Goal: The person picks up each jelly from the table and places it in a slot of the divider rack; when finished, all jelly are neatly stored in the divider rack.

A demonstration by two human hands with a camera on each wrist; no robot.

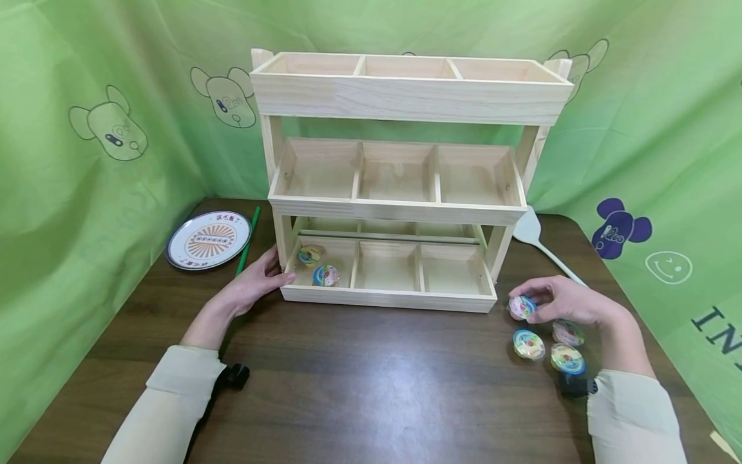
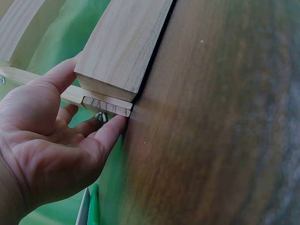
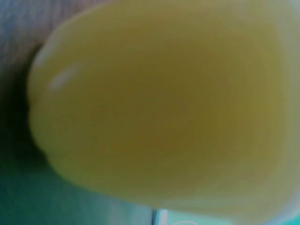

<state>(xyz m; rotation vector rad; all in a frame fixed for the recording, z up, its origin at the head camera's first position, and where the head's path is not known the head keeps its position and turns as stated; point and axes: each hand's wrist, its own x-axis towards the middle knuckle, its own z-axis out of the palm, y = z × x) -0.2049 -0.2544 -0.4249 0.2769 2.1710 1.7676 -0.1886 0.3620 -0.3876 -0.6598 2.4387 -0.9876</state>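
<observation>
My left hand (image 1: 255,283) holds the lower left corner of a three-tier wooden shelf (image 1: 388,301). In the left wrist view its thumb lies along the front board (image 2: 122,47), with the other fingers around the post end. At the right, my right hand (image 1: 570,301) pinches a small jelly cup (image 1: 522,307) with a printed lid between thumb and fingers. Beside and below that hand, three more jelly cups (image 1: 529,345) are on the table. Two jelly cups (image 1: 326,276) lie in the bottom tier's left compartment. A blurred yellow jelly cup (image 3: 154,108) fills most of the right wrist view.
A round printed plate (image 1: 236,240) and a green stick (image 1: 248,241) lie left of the shelf. On the right, a white spatula (image 1: 529,227) leans by the shelf's side. Green printed cloth (image 1: 145,38) surrounds the brown table (image 1: 348,386) at back and sides.
</observation>
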